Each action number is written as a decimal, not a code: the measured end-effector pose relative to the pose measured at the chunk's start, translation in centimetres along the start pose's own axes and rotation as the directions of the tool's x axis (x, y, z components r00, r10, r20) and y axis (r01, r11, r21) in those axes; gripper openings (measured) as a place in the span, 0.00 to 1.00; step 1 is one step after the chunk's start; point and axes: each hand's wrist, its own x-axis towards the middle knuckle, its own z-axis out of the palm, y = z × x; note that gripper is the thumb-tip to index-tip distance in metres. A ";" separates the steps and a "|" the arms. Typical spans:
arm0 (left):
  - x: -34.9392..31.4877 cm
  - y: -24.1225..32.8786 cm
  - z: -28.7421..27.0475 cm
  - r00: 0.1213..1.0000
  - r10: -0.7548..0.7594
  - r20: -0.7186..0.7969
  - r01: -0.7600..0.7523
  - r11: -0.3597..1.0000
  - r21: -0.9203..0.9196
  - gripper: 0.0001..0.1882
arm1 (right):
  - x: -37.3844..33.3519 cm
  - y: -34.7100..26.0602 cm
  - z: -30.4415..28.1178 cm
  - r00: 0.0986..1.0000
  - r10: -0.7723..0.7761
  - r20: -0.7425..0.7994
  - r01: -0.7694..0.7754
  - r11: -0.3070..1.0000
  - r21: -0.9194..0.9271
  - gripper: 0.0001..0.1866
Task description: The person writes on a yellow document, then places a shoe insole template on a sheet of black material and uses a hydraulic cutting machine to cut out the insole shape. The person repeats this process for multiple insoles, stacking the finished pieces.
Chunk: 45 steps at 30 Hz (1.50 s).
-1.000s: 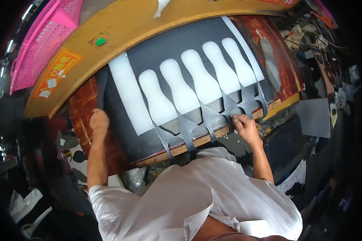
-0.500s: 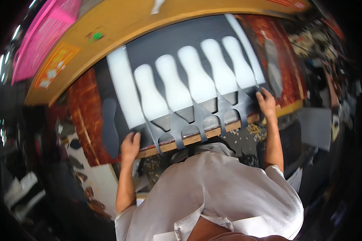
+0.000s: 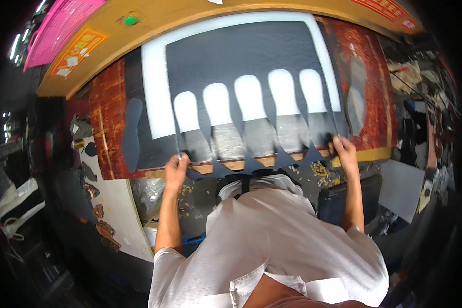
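A dark sheet (image 3: 241,49) with a row of several sole-shaped cutouts lies partly over a white sheet (image 3: 159,110). White shows through the far parts of the cutouts. The dark sheet's near strip sags past the front edge of the work board, close to my body. My left hand (image 3: 175,172) is closed on its near left edge, fingers pinched. At the near right edge my right hand (image 3: 344,150) grips the same sheet between thumb and fingers.
A dark sole-shaped piece (image 3: 133,136) lies left on the red-brown board (image 3: 108,133), a greyish one (image 3: 357,95) on the right. A yellow machine beam (image 3: 102,56) with a green button (image 3: 131,21) spans the far side. Scissors (image 3: 15,228) lie at far left. Yellow scraps (image 3: 326,172) litter the floor.
The dark sheet has slid toward me over the white sheet, baring a white band along its far edge. Both hands have come nearer to my body with it.
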 end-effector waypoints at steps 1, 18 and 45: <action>1.2 -0.1 0.4 0.990 0.141 -0.017 -0.142 0.987 -0.079 0.17 | 0.8 -0.1 0.6 0.994 0.039 -0.103 -0.029 0.995 0.096 0.16; 3.8 -2.3 -0.4 0.971 0.165 -0.172 -0.063 0.874 0.481 0.16 | 19.0 -4.9 -5.4 0.872 0.047 -0.488 -0.441 0.511 -0.738 0.51; 14.0 7.1 -2.3 0.908 0.250 -0.335 -0.323 0.928 -0.184 0.15 | 22.1 -28.6 35.7 0.154 -0.071 0.985 0.971 -0.175 -0.164 0.47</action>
